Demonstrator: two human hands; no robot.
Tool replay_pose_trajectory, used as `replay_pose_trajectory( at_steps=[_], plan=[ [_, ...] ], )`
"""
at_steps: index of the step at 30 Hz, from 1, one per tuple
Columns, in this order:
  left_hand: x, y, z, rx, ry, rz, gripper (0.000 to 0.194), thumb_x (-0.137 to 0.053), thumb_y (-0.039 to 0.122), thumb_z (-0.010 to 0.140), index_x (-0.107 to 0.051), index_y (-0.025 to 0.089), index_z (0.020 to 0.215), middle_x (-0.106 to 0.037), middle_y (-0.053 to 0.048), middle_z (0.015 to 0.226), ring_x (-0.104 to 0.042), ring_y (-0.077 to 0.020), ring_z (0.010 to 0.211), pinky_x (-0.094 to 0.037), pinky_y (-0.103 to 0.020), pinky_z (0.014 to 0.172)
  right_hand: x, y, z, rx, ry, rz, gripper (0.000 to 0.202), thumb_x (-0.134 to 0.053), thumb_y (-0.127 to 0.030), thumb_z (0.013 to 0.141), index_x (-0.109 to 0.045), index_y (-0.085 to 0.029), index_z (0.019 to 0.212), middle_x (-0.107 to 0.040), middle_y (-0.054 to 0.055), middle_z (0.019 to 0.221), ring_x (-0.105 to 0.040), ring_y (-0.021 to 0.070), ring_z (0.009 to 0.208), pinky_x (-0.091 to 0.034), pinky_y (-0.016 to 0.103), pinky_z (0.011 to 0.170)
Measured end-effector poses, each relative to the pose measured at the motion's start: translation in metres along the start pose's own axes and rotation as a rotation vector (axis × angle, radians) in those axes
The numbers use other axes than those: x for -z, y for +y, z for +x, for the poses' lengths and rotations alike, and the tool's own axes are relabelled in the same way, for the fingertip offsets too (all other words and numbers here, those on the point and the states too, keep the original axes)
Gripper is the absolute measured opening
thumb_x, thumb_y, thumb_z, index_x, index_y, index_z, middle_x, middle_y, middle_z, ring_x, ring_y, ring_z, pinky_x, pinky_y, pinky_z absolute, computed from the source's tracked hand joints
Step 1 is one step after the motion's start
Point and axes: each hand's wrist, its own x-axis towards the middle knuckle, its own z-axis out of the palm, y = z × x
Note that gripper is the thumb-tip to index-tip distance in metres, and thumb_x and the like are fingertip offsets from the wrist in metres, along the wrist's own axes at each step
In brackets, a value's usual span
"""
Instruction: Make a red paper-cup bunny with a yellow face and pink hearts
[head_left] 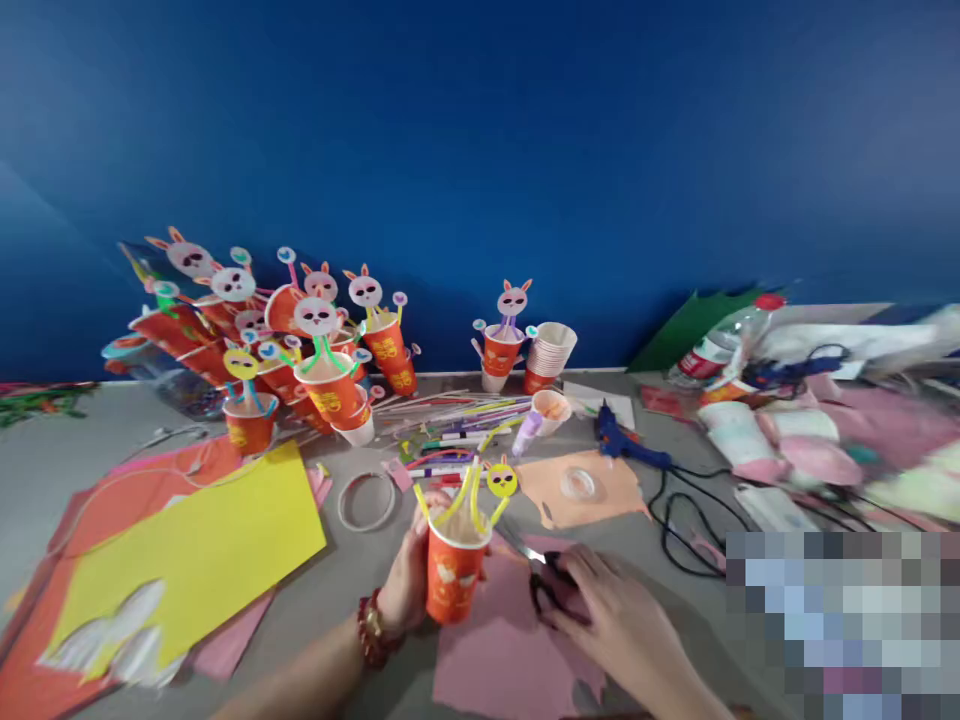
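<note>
An orange paper cup [454, 578] with yellow pipe-cleaner strips standing out of it is in my left hand [406, 578], whose fingers wrap round its left side and back. A yellow bunny face [502, 480] shows just behind the cup's right rim. My right hand [606, 612] lies over the black handles of the scissors [541, 592], its thumb and fingers on them. The scissors' blades point to the upper left, above the pink paper [499, 650].
Decorated cups [326, 385] crowd the back left, with yellow paper [202, 545] in front. Straws and markers lie mid-table. A blue glue gun [626, 440] with a black cord, a bottle [720, 345] and white-and-pink rolls [795, 440] are on the right.
</note>
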Motion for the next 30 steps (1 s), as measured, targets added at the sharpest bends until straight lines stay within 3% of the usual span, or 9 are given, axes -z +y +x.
replay_pose_trajectory(
  at_steps=[5,8,12,15,17,20,24,26,30],
  plan=[
    [0.005,0.002,-0.001,0.025,-0.006,0.023,0.033,-0.049,0.049,0.091,-0.051,0.018,0.101,-0.074,-0.013,0.082,-0.071,-0.0264,0.065,-0.053,-0.033,0.058,0.013,-0.005,0.003,-0.014,-0.079,-0.01,0.034,-0.076,-0.036,0.07,-0.058,-0.02,0.094,-0.07,0.008,0.092,-0.07,0.028,0.078,-0.051,0.033,0.062],
    [0.004,0.003,-0.001,0.012,-0.028,0.041,0.033,-0.047,0.049,0.091,-0.049,0.018,0.103,-0.074,-0.013,0.083,-0.071,-0.0269,0.066,-0.054,-0.036,0.06,0.015,-0.003,0.007,-0.028,-0.105,-0.006,0.021,-0.07,-0.033,0.076,-0.057,-0.021,0.087,-0.069,0.005,0.084,-0.07,0.0245,0.068,-0.046,0.03,0.055],
    [0.003,0.0,-0.002,0.02,-0.082,0.026,0.032,-0.046,0.05,0.091,-0.047,0.019,0.101,-0.073,-0.013,0.082,-0.071,-0.0286,0.067,-0.054,-0.039,0.062,0.01,0.001,0.008,-0.021,-0.094,0.008,0.01,-0.061,-0.03,0.084,-0.058,-0.021,0.087,-0.069,0.005,0.08,-0.07,0.025,0.07,-0.044,0.029,0.055],
    [0.005,-0.002,-0.001,0.052,-0.123,0.003,0.033,-0.044,0.05,0.092,-0.048,0.018,0.101,-0.073,-0.013,0.081,-0.071,-0.028,0.065,-0.053,-0.037,0.06,0.009,0.006,0.008,-0.091,-0.133,0.057,0.005,-0.058,-0.025,0.083,-0.058,-0.021,0.085,-0.071,0.006,0.08,-0.071,0.0264,0.07,-0.044,0.029,0.056],
    [0.007,-0.003,-0.001,0.078,-0.163,-0.019,0.032,-0.044,0.049,0.092,-0.048,0.018,0.102,-0.073,-0.012,0.08,-0.071,-0.0273,0.064,-0.053,-0.035,0.058,0.012,0.013,0.009,-0.162,-0.167,0.187,0.005,-0.058,-0.027,0.082,-0.057,-0.022,0.083,-0.071,0.005,0.079,-0.07,0.0263,0.072,-0.044,0.029,0.058],
    [0.008,-0.002,-0.002,0.116,-0.239,-0.036,0.03,-0.044,0.048,0.093,-0.047,0.02,0.101,-0.073,-0.011,0.08,-0.072,-0.0278,0.065,-0.054,-0.035,0.056,0.018,0.028,0.013,-0.265,-0.274,0.632,0.015,-0.056,-0.037,0.083,-0.053,-0.022,0.081,-0.065,0.002,0.07,-0.065,0.0201,0.062,-0.044,0.026,0.053],
    [0.007,-0.001,-0.004,0.172,-0.293,-0.047,0.032,-0.045,0.05,0.092,-0.048,0.019,0.1,-0.074,-0.013,0.08,-0.073,-0.028,0.068,-0.053,-0.033,0.056,0.022,0.046,0.02,-0.356,-0.348,1.2,0.044,-0.058,-0.064,0.078,-0.048,-0.021,0.085,-0.047,-0.006,0.061,-0.043,0.0095,0.043,-0.035,0.021,0.041],
    [0.006,-0.001,-0.004,0.215,-0.308,-0.041,0.035,-0.043,0.051,0.092,-0.051,0.017,0.099,-0.074,-0.014,0.079,-0.072,-0.027,0.066,-0.053,-0.032,0.055,0.022,0.048,0.025,-0.336,-0.315,1.262,0.049,-0.061,-0.067,0.076,-0.048,-0.021,0.083,-0.041,-0.007,0.062,-0.037,0.0083,0.045,-0.032,0.02,0.041],
    [0.005,-0.002,-0.005,0.297,-0.355,-0.044,0.04,-0.048,0.054,0.089,-0.055,0.015,0.095,-0.073,-0.015,0.077,-0.072,-0.0274,0.064,-0.053,-0.033,0.052,0.023,0.045,0.043,-0.254,-0.284,1.165,0.043,-0.071,-0.053,0.076,-0.044,-0.02,0.072,-0.038,-0.006,0.065,-0.037,0.0093,0.057,-0.031,0.02,0.05]
  ],
)
